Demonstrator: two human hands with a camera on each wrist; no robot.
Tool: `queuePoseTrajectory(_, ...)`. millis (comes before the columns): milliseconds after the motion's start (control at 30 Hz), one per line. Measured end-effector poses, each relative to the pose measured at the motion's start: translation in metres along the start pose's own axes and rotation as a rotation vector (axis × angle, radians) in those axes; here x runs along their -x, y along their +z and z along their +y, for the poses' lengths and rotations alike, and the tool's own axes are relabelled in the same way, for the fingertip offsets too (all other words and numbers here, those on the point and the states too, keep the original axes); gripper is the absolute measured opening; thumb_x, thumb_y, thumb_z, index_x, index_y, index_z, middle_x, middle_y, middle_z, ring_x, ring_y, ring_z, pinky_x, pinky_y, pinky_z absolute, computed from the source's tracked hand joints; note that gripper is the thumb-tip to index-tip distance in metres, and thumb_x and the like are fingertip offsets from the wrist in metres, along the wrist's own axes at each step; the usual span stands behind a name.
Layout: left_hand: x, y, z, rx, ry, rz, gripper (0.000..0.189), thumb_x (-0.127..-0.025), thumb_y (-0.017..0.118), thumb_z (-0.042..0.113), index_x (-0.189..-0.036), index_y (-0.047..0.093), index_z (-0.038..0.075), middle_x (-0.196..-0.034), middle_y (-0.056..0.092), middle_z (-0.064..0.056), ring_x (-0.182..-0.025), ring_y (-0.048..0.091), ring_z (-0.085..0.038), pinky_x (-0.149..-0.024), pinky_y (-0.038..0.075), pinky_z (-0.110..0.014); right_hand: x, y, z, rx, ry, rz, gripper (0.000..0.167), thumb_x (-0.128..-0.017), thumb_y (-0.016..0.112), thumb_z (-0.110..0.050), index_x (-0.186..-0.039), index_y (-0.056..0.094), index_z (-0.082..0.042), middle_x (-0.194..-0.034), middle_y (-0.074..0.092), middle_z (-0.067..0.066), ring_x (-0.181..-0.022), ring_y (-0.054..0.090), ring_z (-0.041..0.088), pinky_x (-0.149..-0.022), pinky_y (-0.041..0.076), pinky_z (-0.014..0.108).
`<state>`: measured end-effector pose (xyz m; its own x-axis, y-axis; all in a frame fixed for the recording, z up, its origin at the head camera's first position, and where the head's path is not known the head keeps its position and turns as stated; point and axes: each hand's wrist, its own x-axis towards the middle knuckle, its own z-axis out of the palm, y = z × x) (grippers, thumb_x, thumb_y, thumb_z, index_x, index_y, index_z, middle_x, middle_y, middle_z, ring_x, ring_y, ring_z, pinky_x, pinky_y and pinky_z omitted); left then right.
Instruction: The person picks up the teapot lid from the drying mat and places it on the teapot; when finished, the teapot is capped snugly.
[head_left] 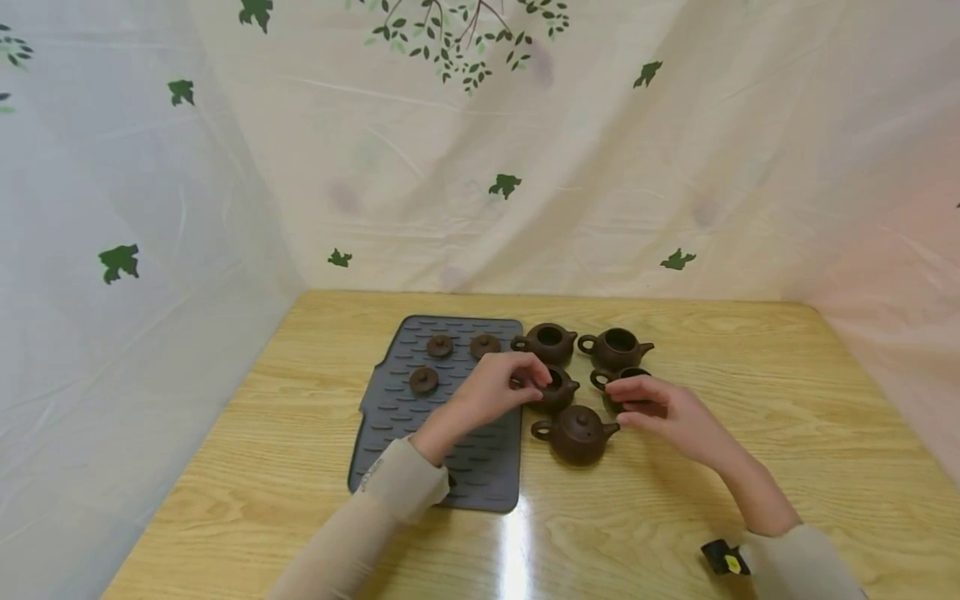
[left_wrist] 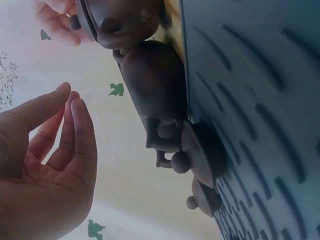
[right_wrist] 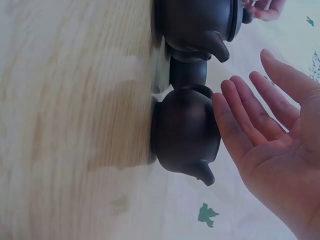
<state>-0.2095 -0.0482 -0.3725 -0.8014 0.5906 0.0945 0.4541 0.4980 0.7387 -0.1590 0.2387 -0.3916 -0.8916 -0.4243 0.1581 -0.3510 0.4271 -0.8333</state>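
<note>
My left hand hovers over the right edge of the grey mat, in front of a lidless brown teapot. Its thumb and fingertips come near each other with nothing between them. My right hand is held with fingers loosely extended by another lidless teapot, which it partly hides in the head view. Whether the fingertips touch that pot I cannot tell. Between the hands, nearest to me, stands a teapot with its lid on. Two more lidless teapots, left and right, stand behind.
The grey ridged mat lies left of the teapots. On it rest a front lid, a back-left lid and a back-right lid. A small black object is beside my right sleeve. A patterned curtain hangs behind the wooden table.
</note>
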Motion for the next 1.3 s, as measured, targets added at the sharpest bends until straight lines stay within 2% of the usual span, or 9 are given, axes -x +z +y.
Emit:
queuePoseTrajectory(300, 0.002, -0.005, -0.006, 0.008, -0.014, 0.024, 0.015, -0.092, 0.070, 0.006, -0.107, 0.071, 0.006, -0.103, 0.072, -0.004, -0.089, 0.067, -0.015, -0.073, 0.054, -0.022, 0.003, -0.007, 0.001, 0.035, 0.000, 0.048, 0.035, -0.095, 0.067, -0.009, -0.128, 0.063, 0.001, -0.125, 0.066, 0.024, -0.109, 0.063, -0.006, -0.089, 0.054, 0.015)
queuePoseTrajectory(467, 0.003, -0.010, -0.008, 0.019, -0.017, 0.031, 0.014, -0.093, 0.070, 0.006, -0.106, 0.070, 0.006, -0.101, 0.072, -0.005, -0.089, 0.068, -0.015, -0.074, 0.055, -0.022, 0.004, -0.013, 0.000, 0.070, 0.028, 0.079, 0.034, -0.095, 0.067, -0.011, -0.127, 0.064, 0.000, -0.125, 0.066, 0.022, -0.107, 0.065, -0.002, -0.086, 0.054, 0.014)
queuePoseTrajectory(700, 0.003, -0.016, -0.011, -0.010, -0.016, 0.054, 0.013, -0.092, 0.070, 0.007, -0.105, 0.071, 0.007, -0.102, 0.072, -0.004, -0.089, 0.068, -0.016, -0.075, 0.055, -0.022, 0.004, -0.020, -0.003, 0.112, 0.055, 0.112, 0.034, -0.096, 0.067, -0.014, -0.127, 0.064, -0.002, -0.125, 0.066, 0.022, -0.108, 0.062, -0.006, -0.087, 0.051, 0.011)
queuePoseTrajectory(900, 0.004, -0.020, -0.014, -0.019, -0.056, 0.057, 0.013, -0.094, 0.069, 0.008, -0.106, 0.071, 0.009, -0.103, 0.071, -0.003, -0.089, 0.067, -0.014, -0.074, 0.055, -0.023, 0.005, -0.024, 0.000, 0.112, 0.061, 0.153, 0.034, -0.097, 0.066, -0.013, -0.128, 0.063, -0.002, -0.125, 0.064, 0.023, -0.108, 0.061, -0.008, -0.087, 0.050, 0.008)
queuePoseTrajectory(1033, 0.004, -0.021, -0.017, -0.006, -0.080, 0.058, 0.014, -0.094, 0.069, 0.008, -0.108, 0.071, 0.009, -0.103, 0.071, -0.003, -0.089, 0.066, -0.014, -0.073, 0.055, -0.024, 0.007, -0.027, 0.001, 0.107, 0.070, 0.182, 0.034, -0.096, 0.066, -0.013, -0.129, 0.063, -0.003, -0.125, 0.065, 0.015, -0.109, 0.056, -0.015, -0.090, 0.046, 0.004)
queuePoseTrajectory(1200, 0.004, -0.022, -0.022, 0.012, -0.090, 0.068, 0.013, -0.093, 0.070, 0.007, -0.106, 0.071, 0.009, -0.102, 0.071, -0.004, -0.087, 0.067, -0.014, -0.073, 0.055, -0.024, 0.008, -0.030, 0.002, 0.107, 0.091, 0.204, 0.037, -0.096, 0.068, -0.015, -0.130, 0.062, -0.004, -0.123, 0.065, -0.006, -0.109, 0.051, -0.020, -0.092, 0.042, 0.001)
queuePoseTrajectory(1300, 0.005, -0.021, -0.025, 0.023, -0.092, 0.076, 0.013, -0.093, 0.070, 0.006, -0.105, 0.071, 0.008, -0.101, 0.071, -0.006, -0.086, 0.067, -0.015, -0.072, 0.055, -0.024, 0.008, -0.030, 0.004, 0.119, 0.104, 0.211, 0.038, -0.095, 0.069, -0.017, -0.130, 0.062, -0.005, -0.124, 0.065, -0.003, -0.109, 0.049, -0.021, -0.092, 0.042, 0.001)
